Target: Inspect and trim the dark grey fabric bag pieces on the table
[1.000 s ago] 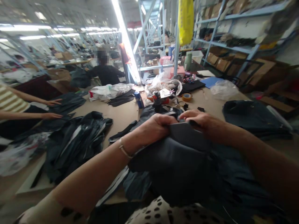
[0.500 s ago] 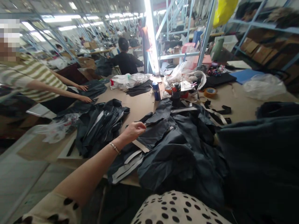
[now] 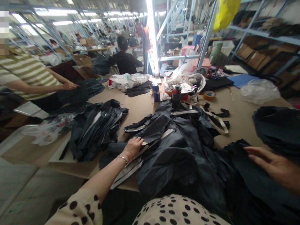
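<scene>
From the head view, the left hand (image 3: 134, 147) grasps a pale-edged fabric strip (image 3: 153, 139) on the near dark fabric heap (image 3: 178, 156) at the table's (image 3: 138, 109) near edge. The right hand (image 3: 273, 165), released and flat, rests on dark cloth at the right.

No lettering can be read anywhere — the blue can (image 3: 156, 92), the dark bottle (image 3: 176, 96), the tape roll (image 3: 209, 95) and the cardboard boxes (image 3: 254, 55) on the shelves all show markings too small or blurred to make out.
</scene>
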Tool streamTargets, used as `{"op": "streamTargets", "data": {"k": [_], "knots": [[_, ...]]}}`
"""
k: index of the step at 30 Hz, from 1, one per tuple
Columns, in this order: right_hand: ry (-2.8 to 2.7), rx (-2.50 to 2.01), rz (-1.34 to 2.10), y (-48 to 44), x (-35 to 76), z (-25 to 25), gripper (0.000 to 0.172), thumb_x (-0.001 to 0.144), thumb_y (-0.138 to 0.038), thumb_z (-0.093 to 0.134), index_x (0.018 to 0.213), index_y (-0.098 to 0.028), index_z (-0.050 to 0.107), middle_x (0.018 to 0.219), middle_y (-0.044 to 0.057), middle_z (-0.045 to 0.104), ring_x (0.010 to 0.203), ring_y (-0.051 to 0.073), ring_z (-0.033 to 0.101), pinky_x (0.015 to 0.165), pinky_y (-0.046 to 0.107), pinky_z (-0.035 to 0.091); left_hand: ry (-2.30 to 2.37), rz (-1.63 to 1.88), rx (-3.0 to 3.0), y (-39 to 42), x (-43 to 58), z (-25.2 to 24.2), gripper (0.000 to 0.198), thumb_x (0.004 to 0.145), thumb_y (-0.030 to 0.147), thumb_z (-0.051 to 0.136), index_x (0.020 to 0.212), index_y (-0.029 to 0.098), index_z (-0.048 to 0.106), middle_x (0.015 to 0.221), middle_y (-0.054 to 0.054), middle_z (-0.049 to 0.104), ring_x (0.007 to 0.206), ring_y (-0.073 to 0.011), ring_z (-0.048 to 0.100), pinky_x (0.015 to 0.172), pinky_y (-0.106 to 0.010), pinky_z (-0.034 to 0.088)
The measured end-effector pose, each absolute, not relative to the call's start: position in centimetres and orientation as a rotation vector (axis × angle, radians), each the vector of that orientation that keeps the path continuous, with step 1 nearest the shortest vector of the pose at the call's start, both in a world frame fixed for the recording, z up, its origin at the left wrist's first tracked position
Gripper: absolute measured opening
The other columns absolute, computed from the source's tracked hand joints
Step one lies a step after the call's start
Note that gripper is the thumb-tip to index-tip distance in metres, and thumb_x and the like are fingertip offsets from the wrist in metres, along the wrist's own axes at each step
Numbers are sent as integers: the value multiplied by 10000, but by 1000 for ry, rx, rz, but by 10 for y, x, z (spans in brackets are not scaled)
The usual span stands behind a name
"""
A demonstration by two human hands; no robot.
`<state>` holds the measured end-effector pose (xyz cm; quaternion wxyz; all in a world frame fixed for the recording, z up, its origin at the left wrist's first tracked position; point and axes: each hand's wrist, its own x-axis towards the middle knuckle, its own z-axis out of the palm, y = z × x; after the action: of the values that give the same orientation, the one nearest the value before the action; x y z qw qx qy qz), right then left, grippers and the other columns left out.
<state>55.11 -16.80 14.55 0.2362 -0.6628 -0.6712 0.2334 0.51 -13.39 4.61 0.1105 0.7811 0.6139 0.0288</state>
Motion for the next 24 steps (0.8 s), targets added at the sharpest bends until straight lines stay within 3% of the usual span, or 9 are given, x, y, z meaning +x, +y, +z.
{"op": "streamTargets", "data": {"k": [3, 5, 7, 11, 13, 16, 19, 22, 24], "knots": [[-1968, -1530, 1169, -161, 470, 142, 345, 845, -475, 500, 1070, -251, 636, 1138, 114, 615, 1047, 239, 577, 931, 407, 429, 1835, 290, 2217, -121, 13, 83, 277, 878, 146, 392, 961, 87, 650, 955, -110, 634, 897, -213, 561, 833, -314, 414], [-2012, -1288, 1376, -159, 404, 141, 348, 868, -413, 485, 1146, -231, 587, 1165, 84, 595, 1031, 212, 573, 922, 391, 450, 1874, 443, 2167, -117, 29, 115, 296, 914, 245, 392, 853, 92, 637, 818, -77, 618, 761, -170, 549, 703, -265, 409], [-1823, -1128, 1512, -159, 344, 142, 462, 830, -390, 536, 1251, -202, 504, 1224, 90, 557, 1106, 213, 538, 965, 397, 439, 1865, 601, 2070, -120, 55, 148, 361, 908, 355, 429, 727, 93, 598, 679, -45, 560, 647, -136, 496, 595, -237, 372], [-1294, -804, 1672, -167, 269, 145, 670, 754, -393, 615, 1341, -199, 356, 1279, 89, 518, 1128, 215, 537, 997, 398, 438, 1394, 959, 1194, -144, 124, 191, 393, 725, 455, 674, 851, 88, 610, 732, -46, 604, 592, -128, 511, 572, -245, 429], [-1171, -784, 1597, -172, 258, 143, 633, 729, -357, 641, 1293, -202, 397, 1225, 70, 558, 1135, 213, 535, 1019, 380, 429, 1203, 1020, 915, -159, 150, 196, 447, 697, 469, 711, 888, 80, 607, 752, -63, 613, 605, -128, 524, 605, -259, 458], [-1235, -964, 1429, -176, 268, 132, 617, 736, -319, 627, 1290, -195, 388, 1242, 86, 541, 1165, 226, 514, 1047, 414, 408, 1042, 1053, 773, -172, 166, 188, 436, 772, 469, 653, 960, 77, 623, 833, -93, 632, 703, -142, 561, 700, -266, 474], [-1629, -1067, 942, -172, 295, 116, 768, 729, -266, 628, 1392, -188, 248, 1327, 136, 435, 1226, 267, 445, 1046, 487, 398, 1089, 1028, 950, -174, 166, 173, 350, 803, 388, 623, 975, 85, 656, 880, -88, 642, 805, -165, 568, 791, -269, 459], [-1963, -1008, 441, -165, 323, 106, 695, 772, -120, 484, 1416, -187, 232, 1323, 142, 413, 1254, 256, 407, 1019, 469, 434, 1250, 1041, 1179, -175, 171, 164, 278, 793, 321, 613, 919, 80, 675, 879, -72, 641, 813, -166, 533, 779, -258, 441], [-2000, -1079, 372, -160, 339, 102, 647, 770, -46, 374, 1396, -192, 298, 1287, 123, 458, 1224, 231, 441, 1004, 450, 451, 1270, 1095, 1189, -178, 183, 162, 278, 798, 319, 600, 922, 82, 676, 898, -64, 633, 804, -156, 505, 766, -253, 434]]}}
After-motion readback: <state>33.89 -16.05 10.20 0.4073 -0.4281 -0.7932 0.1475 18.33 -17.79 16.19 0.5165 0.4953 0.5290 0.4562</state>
